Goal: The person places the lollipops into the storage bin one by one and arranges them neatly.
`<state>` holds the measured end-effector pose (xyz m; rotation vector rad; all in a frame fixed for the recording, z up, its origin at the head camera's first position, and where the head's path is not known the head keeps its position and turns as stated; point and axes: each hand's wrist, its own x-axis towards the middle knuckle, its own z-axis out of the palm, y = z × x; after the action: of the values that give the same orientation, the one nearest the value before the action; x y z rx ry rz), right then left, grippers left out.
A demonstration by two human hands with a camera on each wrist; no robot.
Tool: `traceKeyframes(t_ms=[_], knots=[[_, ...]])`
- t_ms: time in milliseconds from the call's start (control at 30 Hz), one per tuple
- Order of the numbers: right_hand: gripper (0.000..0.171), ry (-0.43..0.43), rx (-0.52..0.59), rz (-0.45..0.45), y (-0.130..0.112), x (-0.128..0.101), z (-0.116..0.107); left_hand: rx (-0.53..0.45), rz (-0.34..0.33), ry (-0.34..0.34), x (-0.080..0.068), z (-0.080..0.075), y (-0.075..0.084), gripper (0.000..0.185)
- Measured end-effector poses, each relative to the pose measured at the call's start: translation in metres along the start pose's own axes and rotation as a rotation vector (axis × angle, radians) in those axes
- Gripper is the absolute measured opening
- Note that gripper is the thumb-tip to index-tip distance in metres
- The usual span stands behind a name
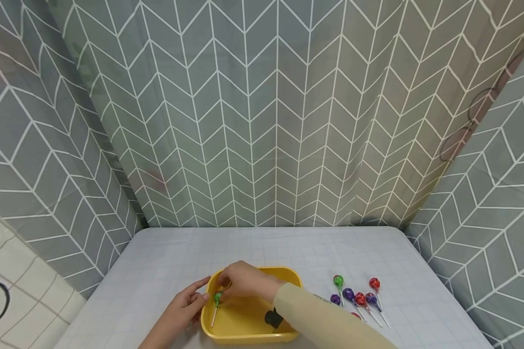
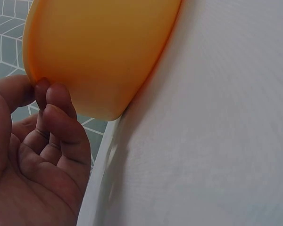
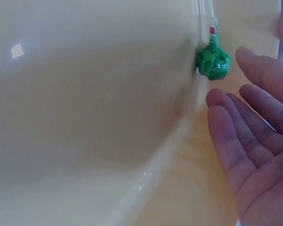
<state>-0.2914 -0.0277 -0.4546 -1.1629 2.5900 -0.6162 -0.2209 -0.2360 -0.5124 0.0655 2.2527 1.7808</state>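
A yellow plastic basin stands near the table's front edge. Inside it, along the left wall, lies a green-wrapped lollipop with its white stick toward the front. My right hand reaches into the basin. In the right wrist view, the fingertips of that hand are right beside the lollipop's green head, with a gap between thumb and fingers and nothing held. My left hand pinches the basin's left rim; in the left wrist view its thumb is at the rim and its fingertips press the outer wall.
Right of the basin, several lollipops lie on the white-covered table: a green one, a red one and a purple one among them. My right forearm partly covers the group. A patterned curtain hangs behind the table.
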Motion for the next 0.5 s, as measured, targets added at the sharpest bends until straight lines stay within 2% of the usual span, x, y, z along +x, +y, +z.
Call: traceKeyframes(t_ms=[233, 367, 500], knots=[[0.036, 0.030, 0.038, -0.003, 0.000, -0.011, -0.018, 0.020, 0.019, -0.020, 0.002, -0.001, 0.002, 0.072], [0.034, 0.058, 0.137, -0.023, 0.001, -0.024, -0.035, 0.024, 0.023, -0.033, 0.001, -0.001, -0.001, 0.072], [0.035, 0.090, 0.240, -0.016, 0.006, -0.038, -0.057, 0.039, 0.008, -0.014, 0.000, -0.002, -0.001, 0.074]])
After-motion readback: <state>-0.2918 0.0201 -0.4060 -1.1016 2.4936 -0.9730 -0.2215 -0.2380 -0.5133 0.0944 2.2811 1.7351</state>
